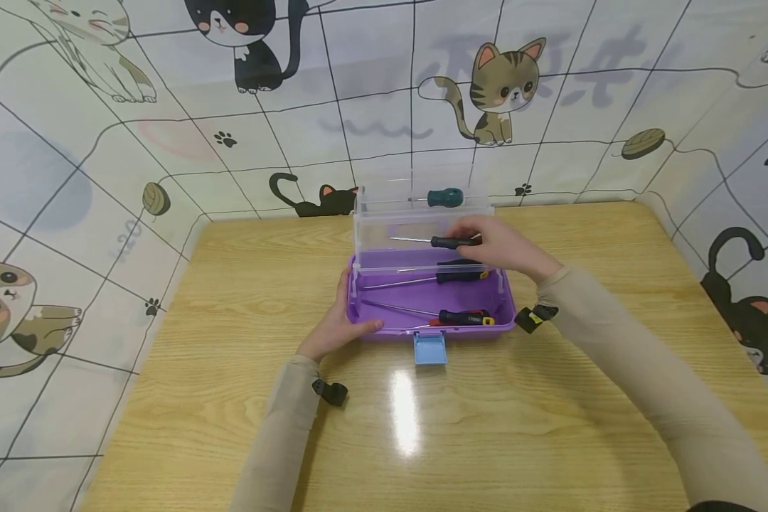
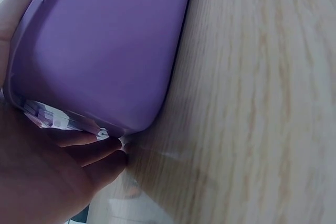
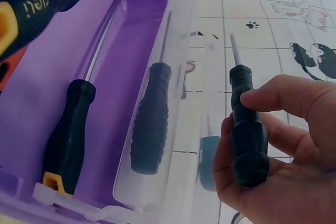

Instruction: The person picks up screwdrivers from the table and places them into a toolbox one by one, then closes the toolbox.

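Observation:
My left hand grips the left end of a purple toolbox, thumb over the front rim and fingers along its side. Above the box's raised clear trays, my right hand holds a black-handled screwdriver, its thin shaft pointing left in the head view. A dark ridged-handled screwdriver lies in the lower clear tray. A teal-handled screwdriver rests in the upper one. Inside the purple base lie black-and-yellow screwdrivers and a red-handled tool, partly hidden.
The toolbox stands on a wood-grain table, its light blue latch hanging down in front. A cat-print sheet rises behind the table and on both sides.

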`<state>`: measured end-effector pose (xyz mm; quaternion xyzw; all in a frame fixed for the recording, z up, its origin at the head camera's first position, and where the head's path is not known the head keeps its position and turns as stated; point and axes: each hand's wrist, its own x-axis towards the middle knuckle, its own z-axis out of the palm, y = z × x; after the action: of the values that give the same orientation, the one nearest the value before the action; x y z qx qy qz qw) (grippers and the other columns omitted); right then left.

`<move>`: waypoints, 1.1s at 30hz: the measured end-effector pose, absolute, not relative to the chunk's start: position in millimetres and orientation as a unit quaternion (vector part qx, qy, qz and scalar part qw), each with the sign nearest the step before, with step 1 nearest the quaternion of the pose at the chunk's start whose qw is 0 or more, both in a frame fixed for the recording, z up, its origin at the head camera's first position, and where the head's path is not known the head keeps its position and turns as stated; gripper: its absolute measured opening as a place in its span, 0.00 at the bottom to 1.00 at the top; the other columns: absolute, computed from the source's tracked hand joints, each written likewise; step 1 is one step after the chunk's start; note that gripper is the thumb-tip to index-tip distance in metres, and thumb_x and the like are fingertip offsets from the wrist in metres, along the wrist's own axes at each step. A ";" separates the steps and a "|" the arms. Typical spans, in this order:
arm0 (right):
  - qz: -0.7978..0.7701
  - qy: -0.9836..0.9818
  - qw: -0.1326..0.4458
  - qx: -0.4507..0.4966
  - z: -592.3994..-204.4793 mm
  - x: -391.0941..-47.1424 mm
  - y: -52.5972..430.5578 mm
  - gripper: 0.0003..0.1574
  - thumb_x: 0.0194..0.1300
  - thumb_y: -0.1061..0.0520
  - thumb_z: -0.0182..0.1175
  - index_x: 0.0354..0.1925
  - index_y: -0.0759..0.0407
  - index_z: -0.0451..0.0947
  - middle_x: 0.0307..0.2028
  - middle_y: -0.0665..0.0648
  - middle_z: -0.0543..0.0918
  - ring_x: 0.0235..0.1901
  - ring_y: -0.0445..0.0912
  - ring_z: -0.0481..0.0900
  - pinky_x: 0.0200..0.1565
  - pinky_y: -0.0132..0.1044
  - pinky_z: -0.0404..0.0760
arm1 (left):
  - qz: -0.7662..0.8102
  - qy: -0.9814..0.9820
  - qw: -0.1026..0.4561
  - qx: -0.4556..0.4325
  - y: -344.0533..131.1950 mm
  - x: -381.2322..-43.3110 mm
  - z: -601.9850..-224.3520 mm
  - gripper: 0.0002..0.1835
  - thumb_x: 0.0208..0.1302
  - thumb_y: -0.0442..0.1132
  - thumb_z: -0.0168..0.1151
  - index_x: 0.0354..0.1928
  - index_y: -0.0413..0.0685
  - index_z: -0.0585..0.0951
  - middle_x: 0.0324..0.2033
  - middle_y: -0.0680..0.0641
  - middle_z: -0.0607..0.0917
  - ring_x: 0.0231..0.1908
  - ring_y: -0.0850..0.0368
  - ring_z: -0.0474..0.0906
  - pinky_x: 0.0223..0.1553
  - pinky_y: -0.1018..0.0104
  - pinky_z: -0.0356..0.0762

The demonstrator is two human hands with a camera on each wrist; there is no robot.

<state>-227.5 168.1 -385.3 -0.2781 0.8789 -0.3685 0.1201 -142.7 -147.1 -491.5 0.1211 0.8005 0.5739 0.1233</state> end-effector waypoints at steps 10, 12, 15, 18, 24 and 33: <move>-0.353 0.874 0.146 -0.301 -396.4 -246.1 160.2 0.17 0.62 0.70 0.55 0.50 0.74 0.75 0.46 0.70 0.81 0.49 0.62 0.76 0.55 0.56 0.72 | 0.574 0.802 0.129 0.105 -147.4 -143.7 -498.8 0.66 0.50 0.45 0.75 0.75 0.67 0.32 0.75 0.46 0.39 0.73 0.47 0.38 0.69 0.46 0.39; -0.345 0.878 0.149 -0.298 -397.4 -248.8 158.5 0.17 0.62 0.70 0.55 0.50 0.73 0.76 0.46 0.69 0.81 0.46 0.60 0.77 0.51 0.53 0.73 | 0.577 0.800 0.131 0.104 -147.3 -143.5 -498.4 0.65 0.50 0.45 0.75 0.75 0.67 0.32 0.75 0.46 0.38 0.73 0.48 0.37 0.69 0.46 0.39; -0.330 0.883 0.151 -0.299 -398.4 -252.2 156.3 0.17 0.62 0.70 0.56 0.50 0.73 0.76 0.45 0.67 0.82 0.41 0.56 0.76 0.45 0.49 0.75 | 0.578 0.799 0.132 0.102 -147.4 -143.2 -497.8 0.66 0.50 0.45 0.75 0.75 0.68 0.32 0.75 0.47 0.38 0.73 0.49 0.38 0.69 0.47 0.39; -0.321 0.885 0.157 -0.298 -400.2 -254.7 153.6 0.17 0.62 0.70 0.56 0.50 0.72 0.77 0.45 0.67 0.82 0.41 0.55 0.76 0.45 0.47 0.74 | 0.576 0.800 0.133 0.099 -147.1 -142.9 -497.6 0.66 0.50 0.45 0.75 0.75 0.68 0.32 0.75 0.47 0.38 0.73 0.49 0.38 0.70 0.47 0.39; -0.332 0.881 0.150 -0.302 -399.8 -252.6 151.8 0.17 0.63 0.71 0.52 0.50 0.73 0.76 0.48 0.69 0.80 0.49 0.60 0.75 0.52 0.52 0.73 | 0.577 0.799 0.135 0.098 -146.0 -141.5 -497.2 0.65 0.51 0.44 0.74 0.75 0.67 0.31 0.75 0.46 0.37 0.73 0.49 0.36 0.70 0.47 0.38; -0.376 0.877 0.126 -0.271 -390.7 -243.4 167.5 0.17 0.64 0.71 0.50 0.51 0.75 0.75 0.50 0.71 0.78 0.52 0.64 0.74 0.57 0.57 0.70 | 0.580 0.798 0.130 0.099 -146.4 -140.3 -495.2 0.65 0.51 0.44 0.74 0.75 0.70 0.32 0.75 0.47 0.37 0.73 0.48 0.37 0.69 0.46 0.38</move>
<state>-243.4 167.5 -390.7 -0.2713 0.8768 -0.3763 0.1265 -140.3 -146.4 -495.2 0.0986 0.7977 0.5805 0.1302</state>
